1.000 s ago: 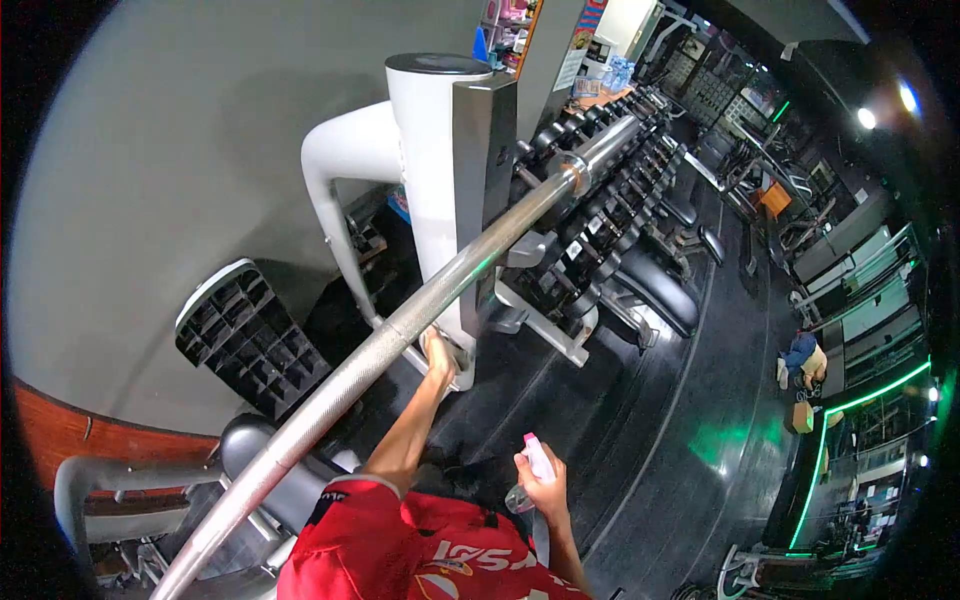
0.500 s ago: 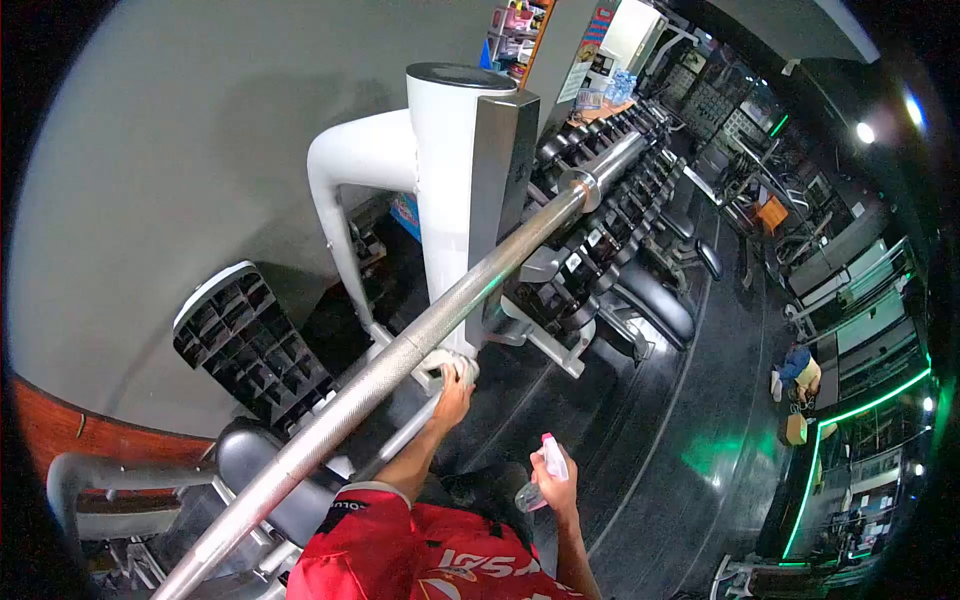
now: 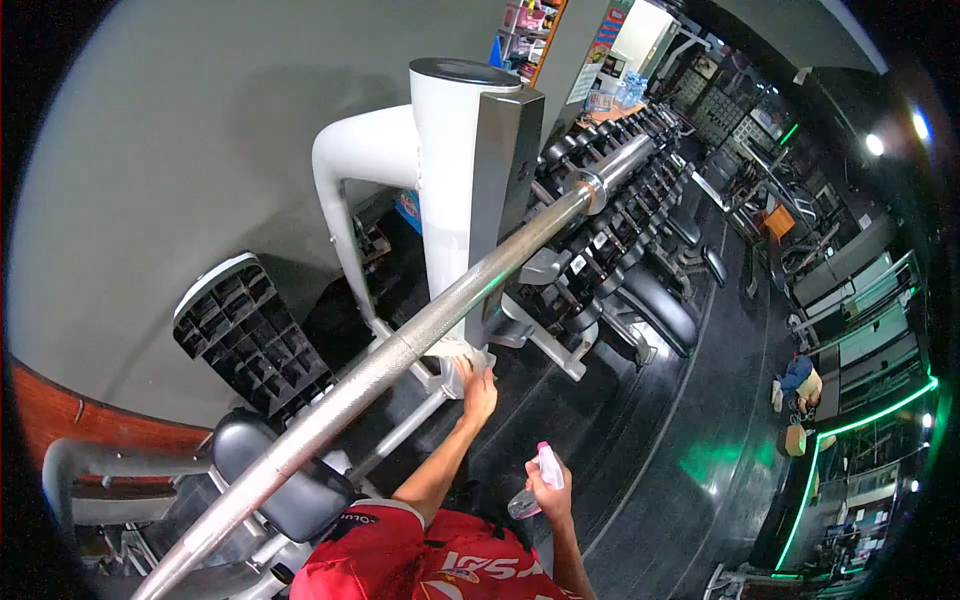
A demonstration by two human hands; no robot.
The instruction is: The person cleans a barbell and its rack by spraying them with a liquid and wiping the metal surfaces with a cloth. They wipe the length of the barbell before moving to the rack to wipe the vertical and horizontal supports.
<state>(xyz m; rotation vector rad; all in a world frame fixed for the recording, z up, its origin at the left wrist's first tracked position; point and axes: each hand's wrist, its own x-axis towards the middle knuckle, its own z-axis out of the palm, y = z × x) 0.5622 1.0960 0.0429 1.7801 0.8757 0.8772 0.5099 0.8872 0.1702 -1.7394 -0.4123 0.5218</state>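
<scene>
My left hand (image 3: 478, 392) presses a whitish cloth (image 3: 455, 349) against the lower part of the white upright post (image 3: 442, 230) of a gym machine. Its fingers are bent over the cloth, which they partly cover. In my right hand (image 3: 552, 492) is a spray bottle (image 3: 523, 504) with a clear body and a pink-and-white top, held low in front of my red shirt. A long steel barbell (image 3: 400, 350) crosses diagonally above my left forearm.
Racks of dumbbells (image 3: 640, 215) run behind the post. A black padded bench (image 3: 655, 305) stands on the dark floor to the right. At left are a black seat pad (image 3: 270, 465) and a ribbed black panel (image 3: 240, 325). Another person (image 3: 800, 380) bends down far right.
My left hand and the cloth have shifted slightly right along the base of the post. The spray bottle has moved a little left and down with my right hand.
</scene>
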